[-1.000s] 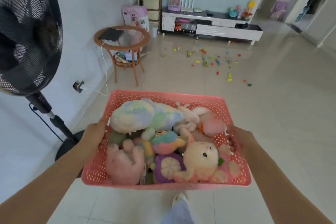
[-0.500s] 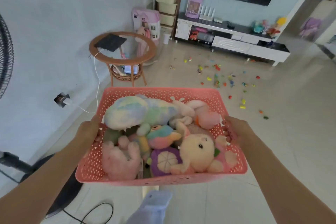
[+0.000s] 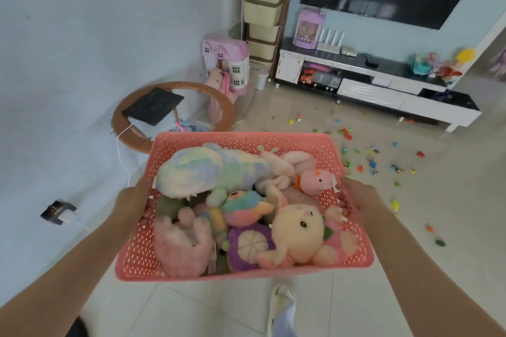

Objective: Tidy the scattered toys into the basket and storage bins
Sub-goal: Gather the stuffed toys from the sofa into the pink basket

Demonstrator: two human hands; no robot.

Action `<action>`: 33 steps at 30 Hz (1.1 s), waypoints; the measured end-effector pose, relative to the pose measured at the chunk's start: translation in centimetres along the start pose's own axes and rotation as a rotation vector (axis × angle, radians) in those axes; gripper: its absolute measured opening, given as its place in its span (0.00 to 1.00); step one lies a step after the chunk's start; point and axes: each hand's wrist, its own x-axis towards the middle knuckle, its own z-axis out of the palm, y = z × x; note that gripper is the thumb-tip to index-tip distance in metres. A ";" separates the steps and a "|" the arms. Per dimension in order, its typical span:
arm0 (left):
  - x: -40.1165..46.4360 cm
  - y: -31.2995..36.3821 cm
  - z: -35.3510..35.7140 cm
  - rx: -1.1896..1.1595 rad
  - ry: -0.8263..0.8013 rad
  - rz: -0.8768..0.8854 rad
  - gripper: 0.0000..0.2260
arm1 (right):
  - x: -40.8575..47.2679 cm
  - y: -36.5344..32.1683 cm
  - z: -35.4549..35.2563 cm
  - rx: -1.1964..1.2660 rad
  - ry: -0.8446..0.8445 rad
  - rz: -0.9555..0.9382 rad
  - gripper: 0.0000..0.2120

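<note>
I carry a pink perforated basket (image 3: 137, 260) at waist height, filled with several plush toys. A pastel rainbow plush (image 3: 208, 169) lies across the back, a cream bunny (image 3: 298, 230) sits at the front right, and a pink plush (image 3: 178, 246) fills the front left. My left hand (image 3: 131, 202) grips the basket's left rim and my right hand (image 3: 356, 200) grips its right rim. Small colourful toy pieces (image 3: 369, 161) lie scattered on the tiled floor ahead to the right.
A round wooden side table (image 3: 216, 96) with a black tablet stands just beyond the basket by the left wall. A pink dollhouse (image 3: 227, 60), stacked cream storage bins (image 3: 262, 13) and a low TV stand (image 3: 383, 90) line the far wall. A white cable runs to a wall socket (image 3: 59, 212).
I have walked forward with the basket, and the fan has dropped out of view on the left. The side table, bins and TV stand are now closer. Both hands keep their grip.
</note>
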 end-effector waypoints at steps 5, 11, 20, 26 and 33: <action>6.7 3.2 5.7 -0.066 0.134 -0.084 0.24 | 11.0 -7.4 4.1 -0.053 -0.112 -0.031 0.11; 12.3 7.2 9.8 -0.231 0.279 -0.107 0.22 | 20.9 -17.4 10.5 -0.183 -0.226 -0.100 0.12; 25.5 10.7 9.4 -0.383 0.491 -0.198 0.24 | 32.6 -26.3 27.6 -0.264 -0.435 -0.124 0.14; 33.8 13.6 8.0 -0.457 0.632 -0.261 0.22 | 38.2 -31.0 39.4 -0.380 -0.492 -0.137 0.16; 39.5 15.1 5.6 -0.452 0.808 -0.294 0.19 | 41.8 -34.7 51.6 -0.483 -0.612 -0.204 0.08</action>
